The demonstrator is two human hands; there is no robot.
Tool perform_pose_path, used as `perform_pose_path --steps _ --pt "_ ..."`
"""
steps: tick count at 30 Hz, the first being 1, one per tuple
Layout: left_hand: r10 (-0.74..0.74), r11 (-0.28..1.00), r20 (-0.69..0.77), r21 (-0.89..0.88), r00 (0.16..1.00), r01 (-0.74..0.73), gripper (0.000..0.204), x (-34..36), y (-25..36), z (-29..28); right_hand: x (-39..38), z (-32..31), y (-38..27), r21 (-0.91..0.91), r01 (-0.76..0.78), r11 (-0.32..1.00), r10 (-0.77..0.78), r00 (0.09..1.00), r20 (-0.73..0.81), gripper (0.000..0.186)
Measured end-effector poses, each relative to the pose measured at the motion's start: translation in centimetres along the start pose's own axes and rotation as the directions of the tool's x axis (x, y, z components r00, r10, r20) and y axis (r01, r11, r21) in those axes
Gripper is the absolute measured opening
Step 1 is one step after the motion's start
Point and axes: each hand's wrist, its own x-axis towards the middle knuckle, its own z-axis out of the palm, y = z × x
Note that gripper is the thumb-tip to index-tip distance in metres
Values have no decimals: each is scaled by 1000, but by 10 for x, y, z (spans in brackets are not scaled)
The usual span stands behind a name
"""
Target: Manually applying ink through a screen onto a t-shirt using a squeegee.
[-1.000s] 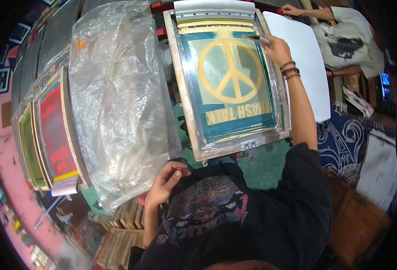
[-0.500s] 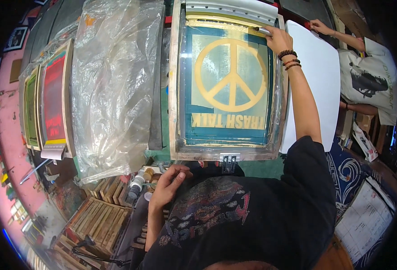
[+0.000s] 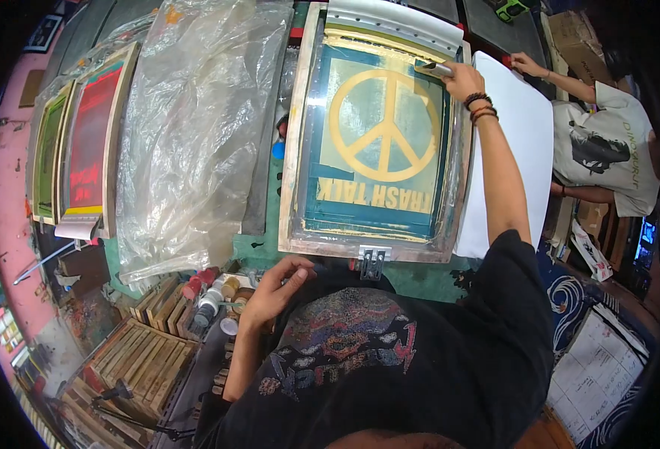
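Note:
My right hand (image 3: 464,81) is closed around a metal scraper (image 3: 435,69) at the far right corner of a wooden-framed printing screen (image 3: 363,245). The scraper's blade points left, over the screen's mesh. Pale yellow ink (image 3: 395,52) is smeared along the far end of the mesh. A yellow peace sign (image 3: 384,138) and upside-down lettering show on the dark teal stencil. Near the front left corner of the frame, my left hand (image 3: 276,290) hangs in front of my shirt with loosely bent fingers and nothing visible in it. A metal hinge clamp (image 3: 372,263) grips the near frame edge.
Clear plastic sheeting (image 3: 195,135) covers a board to the left, beside a red screen (image 3: 94,135). White sheets (image 3: 506,150) lie right of the frame. Another person (image 3: 607,142) reaches in at the far right. Bottles (image 3: 210,303) stand near my left forearm.
The view has shifted and tilted slightly. My right hand has turned the scraper, so more of its blade shows. My left hand stays near the frame's front edge.

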Motion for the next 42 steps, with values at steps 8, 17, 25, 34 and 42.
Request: perform_pose_path --steps 8,17,25,34,42 --pt "37 999 18 38 999 -38 24 -29 -19 -36 -15 -40 81 614 -92 784 -201 898 391 38" --pt "9 976 118 216 993 -34 27 -14 -37 -52 -230 -95 15 627 -104 772 -206 892 402 32" --pt "-57 939 121 342 991 12 28 8 -62 -1 -388 -45 -78 596 -89 798 114 993 -5 30" --pt "-33 869 32 495 999 13 26 24 -67 98 -414 7 -55 875 -365 320 493 852 176 33" --pt "20 817 -180 570 983 88 31 35 -92 108 -402 2 -41 808 -392 440 546 831 106 33"
